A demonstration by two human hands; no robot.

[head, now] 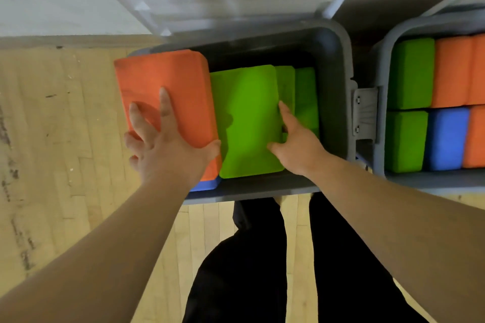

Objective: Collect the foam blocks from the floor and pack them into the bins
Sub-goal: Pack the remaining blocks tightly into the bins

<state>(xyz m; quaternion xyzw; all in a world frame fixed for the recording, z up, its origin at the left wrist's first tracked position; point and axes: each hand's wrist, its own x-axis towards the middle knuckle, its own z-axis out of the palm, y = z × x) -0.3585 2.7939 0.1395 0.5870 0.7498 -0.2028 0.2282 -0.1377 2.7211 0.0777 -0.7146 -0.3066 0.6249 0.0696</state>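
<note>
Left hand [157, 149] grips orange rectangular foam block [168, 73], fingers [165, 102] splayed on top, thumb hooking its edge; right hand [296, 139] pinches green rectangular foam block [246, 113] edge.

Orange block [168, 81], green blocks [249, 118], a blue block [446, 136], grey bins [338, 65], pale wood floor [65, 118].

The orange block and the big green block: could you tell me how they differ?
The orange block rides high, over the left rim of the bin, held by the left hand; the big green block sits lower, inside it. The right hand pinches the big green block's right edge; the left hand spans the orange block's near end. Both are rounded rectangular foam blocks.
</note>
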